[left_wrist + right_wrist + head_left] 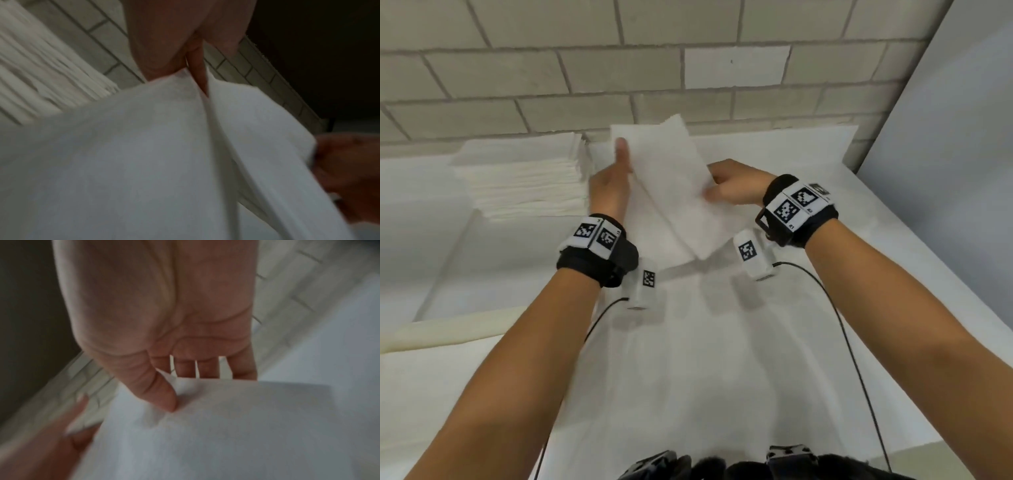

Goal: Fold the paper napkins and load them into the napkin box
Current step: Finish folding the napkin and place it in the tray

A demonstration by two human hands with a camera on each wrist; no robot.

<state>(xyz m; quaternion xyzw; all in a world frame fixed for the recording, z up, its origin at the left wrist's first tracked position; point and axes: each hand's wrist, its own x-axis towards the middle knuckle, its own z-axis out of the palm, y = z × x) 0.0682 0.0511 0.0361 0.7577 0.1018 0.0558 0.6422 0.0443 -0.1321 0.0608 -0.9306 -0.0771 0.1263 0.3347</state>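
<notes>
I hold one white paper napkin (674, 188) up above the table, half folded along a crease that runs towards me. My left hand (619, 161) grips its left edge, thumb up along the front and fingers hidden behind. My right hand (714, 186) pinches the right edge. In the right wrist view the thumb (164, 395) presses the napkin (226, 434) against the fingers behind it. The left wrist view has a finger (197, 69) between the two flaps of the napkin (133, 154). A tall stack of white napkins (524, 178) lies at the back left. No napkin box is in view.
A white sheet (705, 359) covers the table. A light brick wall (688, 68) stands right behind it, and a plain wall (962, 137) closes the right side. Cables from the wrist cameras hang over the table near me.
</notes>
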